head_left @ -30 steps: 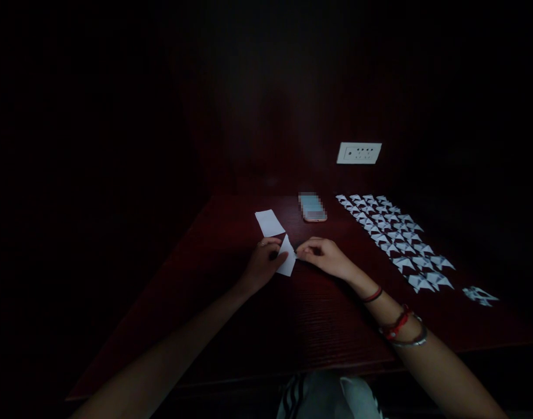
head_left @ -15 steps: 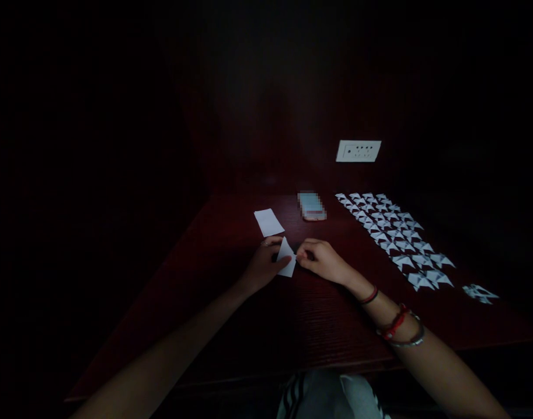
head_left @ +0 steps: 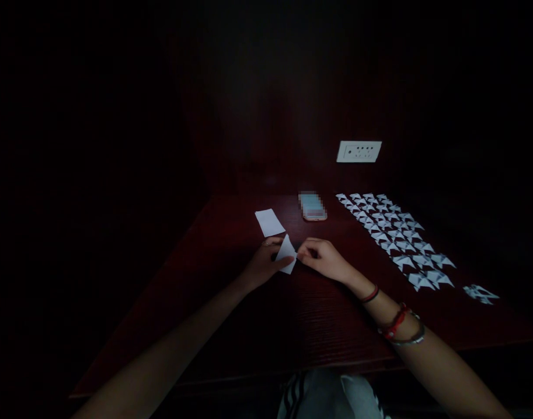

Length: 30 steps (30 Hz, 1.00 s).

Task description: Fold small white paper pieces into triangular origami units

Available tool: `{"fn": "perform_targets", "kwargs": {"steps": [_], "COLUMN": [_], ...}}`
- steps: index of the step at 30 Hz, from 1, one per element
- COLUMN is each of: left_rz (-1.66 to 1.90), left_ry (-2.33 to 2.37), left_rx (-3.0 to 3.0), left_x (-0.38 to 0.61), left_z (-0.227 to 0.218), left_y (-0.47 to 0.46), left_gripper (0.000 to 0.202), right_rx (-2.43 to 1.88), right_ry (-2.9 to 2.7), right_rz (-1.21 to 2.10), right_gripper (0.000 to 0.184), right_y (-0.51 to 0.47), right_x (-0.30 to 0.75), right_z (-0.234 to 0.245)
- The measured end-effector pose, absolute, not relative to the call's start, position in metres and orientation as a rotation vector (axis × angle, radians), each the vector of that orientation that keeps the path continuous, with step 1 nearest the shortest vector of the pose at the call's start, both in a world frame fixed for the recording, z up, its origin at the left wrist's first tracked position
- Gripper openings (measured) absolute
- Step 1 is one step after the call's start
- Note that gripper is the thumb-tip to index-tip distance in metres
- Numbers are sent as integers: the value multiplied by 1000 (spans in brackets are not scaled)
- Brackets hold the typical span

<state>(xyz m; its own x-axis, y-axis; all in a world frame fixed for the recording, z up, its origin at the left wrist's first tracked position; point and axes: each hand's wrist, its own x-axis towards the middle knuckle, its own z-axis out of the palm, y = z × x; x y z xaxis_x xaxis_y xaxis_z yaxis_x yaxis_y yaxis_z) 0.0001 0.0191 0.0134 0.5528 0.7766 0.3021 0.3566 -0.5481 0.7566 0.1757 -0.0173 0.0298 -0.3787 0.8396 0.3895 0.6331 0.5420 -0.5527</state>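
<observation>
A small white piece of folded paper (head_left: 286, 250) is held over the middle of the dark red table (head_left: 231, 343). My left hand (head_left: 265, 262) grips it from the left, thumb across its front and the other fingers behind. At the paper's right edge, my right hand (head_left: 321, 259) pinches a corner between thumb and forefinger, its other fingers curled. Just beyond the hands lies a small stack of white paper sheets (head_left: 269, 222).
A phone (head_left: 312, 206) with a lit, blurred screen lies farther back. Several rows of folded white paper figures (head_left: 388, 233) cover the table's right side, with a looser paper cluster (head_left: 480, 294) nearer me. A white socket panel (head_left: 359, 151) is on the wall.
The folded paper has tilted slightly, and my left thumb has slid a little to the right across it. Both hands keep their hold; the things on the table stay put.
</observation>
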Motion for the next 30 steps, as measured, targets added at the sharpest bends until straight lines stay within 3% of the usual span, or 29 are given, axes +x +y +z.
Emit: {"fn": "perform_targets", "kwargs": {"steps": [5,14,24,30], "left_rz": [836,739,750,753], "left_ry": [864,861,948,919], "left_rx": [2099,1711,1801,1970], "left_x": [0,-8,-5,-4], "left_z": [13,21,13,7], "left_y": [18,17,21,23], "left_gripper": [13,12,12,11], "right_rx": [-1159,-1262,-1267,-1167], "right_ry": [-2141,-2236,-2100,-2118], "right_rz": [417,-52,370,504], "right_gripper": [8,11,17,12], "right_y": [-19,-20,-9,-18], "right_x": [175,188,189,174], "right_z": [31,36,24,28]}}
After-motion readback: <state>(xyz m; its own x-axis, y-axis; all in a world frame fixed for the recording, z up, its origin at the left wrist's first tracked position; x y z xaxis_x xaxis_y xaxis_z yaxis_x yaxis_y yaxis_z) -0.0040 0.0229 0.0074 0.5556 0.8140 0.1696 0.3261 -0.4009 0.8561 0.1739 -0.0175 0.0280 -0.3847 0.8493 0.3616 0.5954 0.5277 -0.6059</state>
